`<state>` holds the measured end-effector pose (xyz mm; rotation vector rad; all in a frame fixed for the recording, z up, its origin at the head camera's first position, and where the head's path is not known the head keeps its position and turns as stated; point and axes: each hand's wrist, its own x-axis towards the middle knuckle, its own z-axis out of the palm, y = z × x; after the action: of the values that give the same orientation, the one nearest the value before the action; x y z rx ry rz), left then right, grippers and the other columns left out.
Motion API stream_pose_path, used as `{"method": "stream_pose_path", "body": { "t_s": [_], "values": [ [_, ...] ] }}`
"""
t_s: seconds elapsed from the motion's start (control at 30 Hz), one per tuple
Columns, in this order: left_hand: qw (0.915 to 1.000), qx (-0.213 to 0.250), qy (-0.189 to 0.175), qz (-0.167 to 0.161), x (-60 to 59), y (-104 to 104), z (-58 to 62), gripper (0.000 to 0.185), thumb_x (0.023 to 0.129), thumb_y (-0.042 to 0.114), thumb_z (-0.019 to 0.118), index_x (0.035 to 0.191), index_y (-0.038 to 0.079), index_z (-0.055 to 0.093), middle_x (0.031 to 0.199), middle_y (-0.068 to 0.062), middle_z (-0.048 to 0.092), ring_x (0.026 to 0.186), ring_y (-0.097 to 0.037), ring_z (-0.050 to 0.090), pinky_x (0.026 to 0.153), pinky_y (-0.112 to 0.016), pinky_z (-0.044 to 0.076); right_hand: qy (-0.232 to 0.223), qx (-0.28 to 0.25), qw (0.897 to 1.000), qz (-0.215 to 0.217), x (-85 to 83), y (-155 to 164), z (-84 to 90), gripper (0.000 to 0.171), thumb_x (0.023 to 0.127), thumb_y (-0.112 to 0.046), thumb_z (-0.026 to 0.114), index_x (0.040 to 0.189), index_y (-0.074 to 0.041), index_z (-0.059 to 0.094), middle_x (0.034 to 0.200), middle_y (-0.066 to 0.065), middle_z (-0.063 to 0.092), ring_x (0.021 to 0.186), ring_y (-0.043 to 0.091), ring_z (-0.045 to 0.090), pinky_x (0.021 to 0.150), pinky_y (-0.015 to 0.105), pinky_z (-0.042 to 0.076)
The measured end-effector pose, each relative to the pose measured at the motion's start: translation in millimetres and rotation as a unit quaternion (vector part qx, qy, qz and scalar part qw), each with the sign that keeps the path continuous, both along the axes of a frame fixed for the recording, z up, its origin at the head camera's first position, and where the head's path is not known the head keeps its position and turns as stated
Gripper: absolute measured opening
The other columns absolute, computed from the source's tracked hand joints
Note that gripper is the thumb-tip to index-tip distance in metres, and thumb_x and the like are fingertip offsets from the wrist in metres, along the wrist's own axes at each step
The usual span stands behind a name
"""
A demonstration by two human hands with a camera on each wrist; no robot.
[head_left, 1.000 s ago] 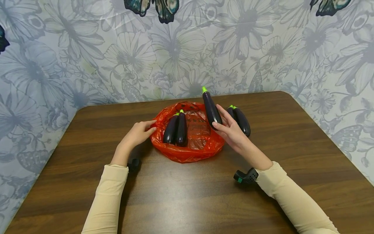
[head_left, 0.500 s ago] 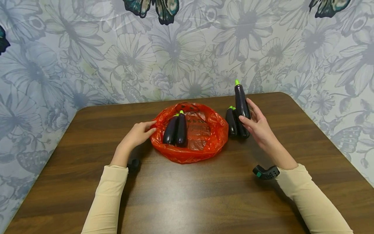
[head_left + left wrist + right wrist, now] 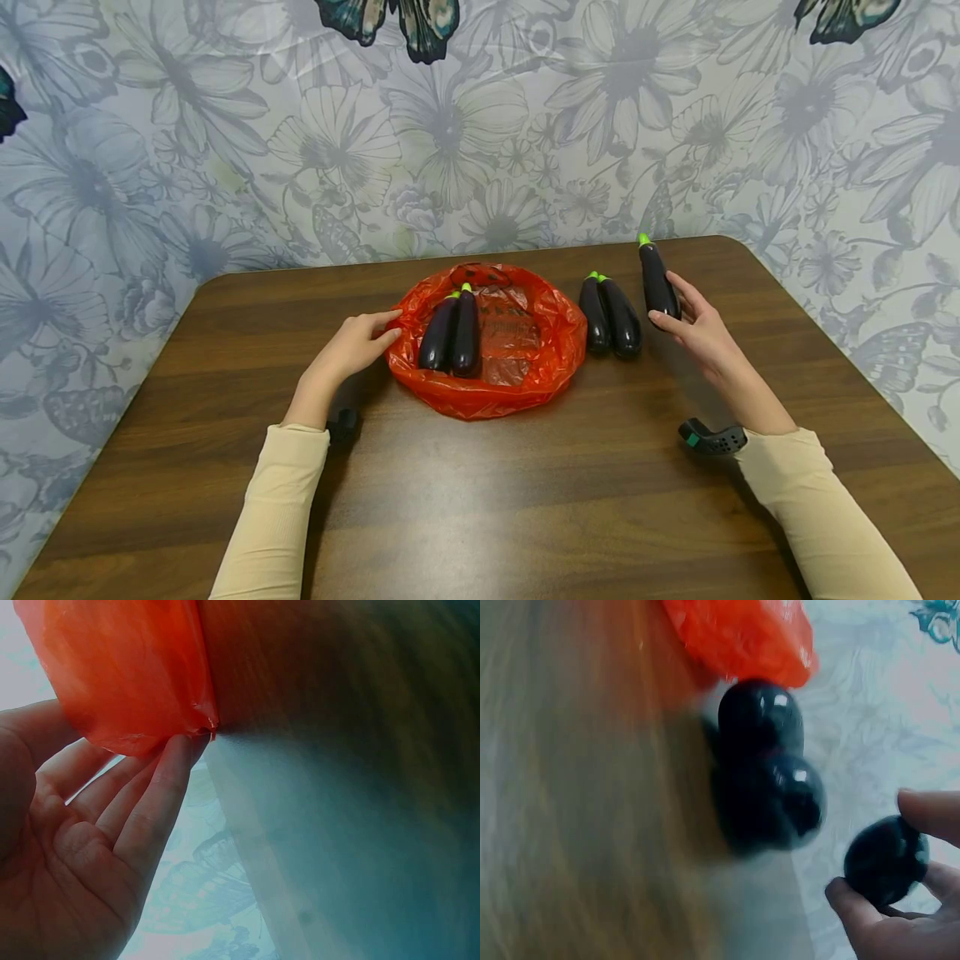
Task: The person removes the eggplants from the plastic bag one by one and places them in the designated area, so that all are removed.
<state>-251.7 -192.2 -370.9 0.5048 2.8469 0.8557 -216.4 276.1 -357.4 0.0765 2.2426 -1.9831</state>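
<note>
My right hand [image 3: 697,329] holds a dark purple eggplant [image 3: 657,282] with a green stem end, pinched between thumb and fingers and tilted stem-up, at the right of the table. Its rounded end [image 3: 885,859] shows in the right wrist view. Just left of it, two eggplants [image 3: 609,315] lie side by side on the table. Farther left sits a red plastic bag [image 3: 480,404], spread wide with its rim rolled down. Two more eggplants [image 3: 450,333] lie in its left half. My left hand [image 3: 356,343] holds the bag's left rim; some fingertips are hidden behind the red plastic [image 3: 135,682].
The brown wooden table [image 3: 480,508] has its far edge close to a floral-patterned wall [image 3: 480,125]. A black wrist device [image 3: 712,437] sits at my right wrist, and another [image 3: 343,423] at my left.
My right hand has carried its eggplant rightward from over the bag's right side, past the two eggplants on the table, then lower. My left hand has stayed at the bag's rim.
</note>
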Motion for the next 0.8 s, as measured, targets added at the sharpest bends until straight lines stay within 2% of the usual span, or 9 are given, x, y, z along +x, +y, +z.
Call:
{"method": "stream_pose_path", "body": {
  "t_s": [0.07,0.1,0.2,0.3,0.8],
  "values": [
    [1.0000,0.000,-0.001,0.000,-0.1,0.1,-0.3,0.046,0.090,0.024,0.051,0.132,0.007,0.043,0.125,-0.018,0.050,0.113,-0.031,0.048,0.094,-0.048,0.036,-0.001,0.048,0.999,0.012,-0.8,4.2,-4.4,0.073,0.087,-0.024,0.056,0.143,-0.031,0.009,0.146,0.017,0.006,0.124,0.027,0.024,0.078,0.013,0.037],
    [1.0000,0.001,-0.001,-0.001,-0.1,0.2,-0.3,0.046,0.090,0.024,0.051,0.132,0.007,0.043,0.125,-0.018,0.050,0.113,-0.031,0.048,0.094,-0.048,0.036,-0.002,0.068,0.997,0.018,-1.2,6.2,-6.5,0.074,0.087,-0.026,0.055,0.143,-0.030,0.008,0.146,0.018,0.006,0.126,0.029,0.023,0.083,0.017,0.038],
    [1.0000,-0.001,-0.001,-0.001,-0.2,0.1,-0.7,0.046,0.090,0.025,0.051,0.132,0.007,0.043,0.124,-0.018,0.050,0.112,-0.031,0.048,0.093,-0.048,0.037,-0.002,0.114,0.993,0.035,-1.2,11.0,-11.4,0.076,0.086,-0.029,0.057,0.144,-0.027,0.007,0.146,0.019,0.004,0.129,0.034,0.016,0.097,0.036,0.034],
    [1.0000,-0.001,-0.002,0.001,-0.2,0.3,-0.9,0.047,0.090,0.025,0.051,0.132,0.007,0.043,0.124,-0.018,0.050,0.112,-0.032,0.048,0.093,-0.048,0.037,0.003,0.148,0.988,0.050,-1.7,14.4,-16.0,0.078,0.085,-0.030,0.059,0.144,-0.024,0.007,0.146,0.020,0.002,0.130,0.039,0.010,0.099,0.055,0.020],
    [1.0000,-0.006,-0.003,0.000,-1.3,-0.3,-1.2,0.046,0.090,0.024,0.050,0.132,0.007,0.043,0.125,-0.019,0.049,0.113,-0.033,0.047,0.094,-0.050,0.035,0.040,0.217,0.971,0.092,-0.6,13.3,-20.4,0.076,0.085,-0.027,0.059,0.143,-0.010,0.013,0.144,0.022,0.011,0.128,0.041,0.017,0.099,0.055,0.022]
  ]
}}
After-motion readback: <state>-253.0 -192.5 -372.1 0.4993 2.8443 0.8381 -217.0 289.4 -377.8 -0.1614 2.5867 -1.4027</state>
